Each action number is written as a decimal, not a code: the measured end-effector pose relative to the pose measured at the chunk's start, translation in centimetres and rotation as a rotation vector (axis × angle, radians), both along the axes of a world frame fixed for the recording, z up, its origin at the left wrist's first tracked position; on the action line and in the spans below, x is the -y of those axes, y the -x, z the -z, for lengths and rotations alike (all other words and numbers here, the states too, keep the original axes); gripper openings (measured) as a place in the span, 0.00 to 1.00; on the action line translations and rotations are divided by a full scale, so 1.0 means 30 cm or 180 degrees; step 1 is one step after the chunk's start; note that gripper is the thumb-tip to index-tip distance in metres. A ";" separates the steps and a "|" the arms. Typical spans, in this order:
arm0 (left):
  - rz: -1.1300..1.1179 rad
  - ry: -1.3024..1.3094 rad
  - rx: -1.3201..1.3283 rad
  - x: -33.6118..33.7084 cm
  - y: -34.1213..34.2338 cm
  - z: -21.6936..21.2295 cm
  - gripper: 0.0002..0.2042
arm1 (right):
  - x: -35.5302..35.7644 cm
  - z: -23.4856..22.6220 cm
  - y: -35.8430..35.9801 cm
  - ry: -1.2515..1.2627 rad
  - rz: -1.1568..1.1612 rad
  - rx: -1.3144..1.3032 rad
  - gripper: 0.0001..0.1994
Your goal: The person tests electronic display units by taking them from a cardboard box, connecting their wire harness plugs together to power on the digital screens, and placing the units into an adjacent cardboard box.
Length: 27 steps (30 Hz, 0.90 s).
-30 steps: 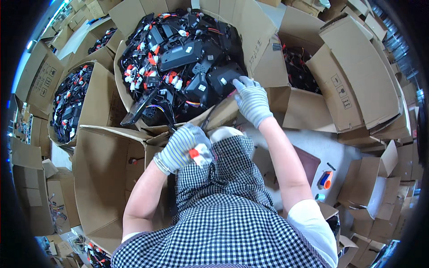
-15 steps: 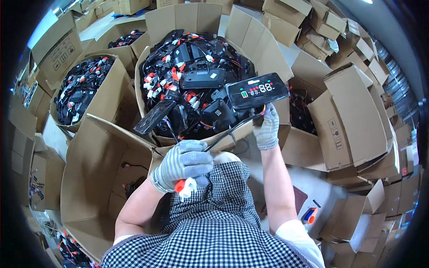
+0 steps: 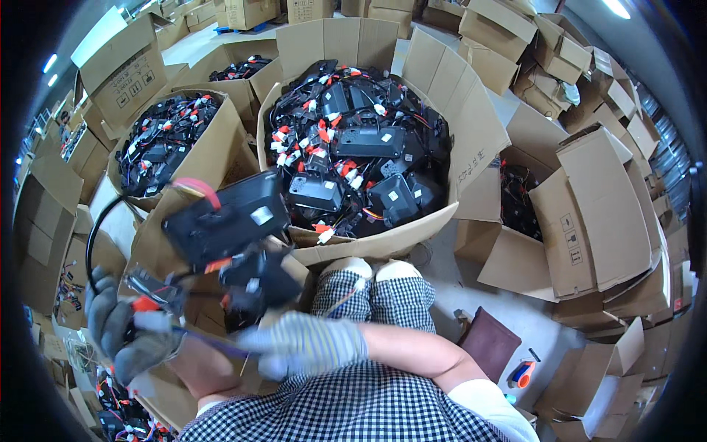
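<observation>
Black housing (image 3: 221,225), left of centre: rectangular, rounded corners, pale label, blurred. Second black unit (image 3: 265,283) just below, dark, outline unclear. Step in hand, as judged: handling cabled units by leads; next move calls for steady hold, leads kept untangled. Left hand (image 3: 125,328), lower left: gloved, fingers curled round black cable (image 3: 91,239) beside red connector (image 3: 145,303). Right hand (image 3: 309,346), lower centre: gloved, near thin wires (image 3: 217,344); blurred, grip cannot be told. Carton (image 3: 383,241), upper centre: heaped with similar units.
</observation>
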<state>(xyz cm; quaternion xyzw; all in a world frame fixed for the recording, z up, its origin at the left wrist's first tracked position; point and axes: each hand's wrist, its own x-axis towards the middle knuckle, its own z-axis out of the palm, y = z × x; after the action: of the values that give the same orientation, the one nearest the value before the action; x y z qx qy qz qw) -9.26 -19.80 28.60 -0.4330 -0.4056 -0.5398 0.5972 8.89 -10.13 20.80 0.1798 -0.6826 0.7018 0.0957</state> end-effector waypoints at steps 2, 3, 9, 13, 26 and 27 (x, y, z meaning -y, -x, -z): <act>-0.0055 0.0591 -0.0298 0.110 0.079 0.032 0.20 | 0.023 -0.025 -0.048 -0.0821 0.0553 -0.0297 0.18; -0.0224 0.0909 -0.0480 0.220 0.101 0.026 0.20 | 0.014 -0.043 -0.061 -0.0805 0.0450 -0.0366 0.18; -0.0392 0.1554 0.2052 0.441 0.264 0.390 0.15 | -0.194 0.061 -0.267 -0.0500 0.0985 0.0913 0.18; -0.0639 0.2356 0.4429 0.385 0.340 0.743 0.13 | -0.250 0.149 -0.414 0.1621 0.1598 0.0759 0.19; -0.0160 0.4319 0.2619 -0.049 0.181 0.606 0.15 | -0.406 0.034 -0.557 0.1196 0.4420 0.0204 0.22; 0.0209 0.3709 0.2209 -0.178 0.147 0.556 0.14 | -0.426 0.078 -0.560 0.0747 0.4670 0.0332 0.22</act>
<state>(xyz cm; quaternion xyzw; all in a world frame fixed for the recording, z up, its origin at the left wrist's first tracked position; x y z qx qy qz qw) -13.67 -14.45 11.93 -0.4979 -0.7850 -0.3586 0.0849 25.68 2.64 18.46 -0.3670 -0.5516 0.5335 0.5257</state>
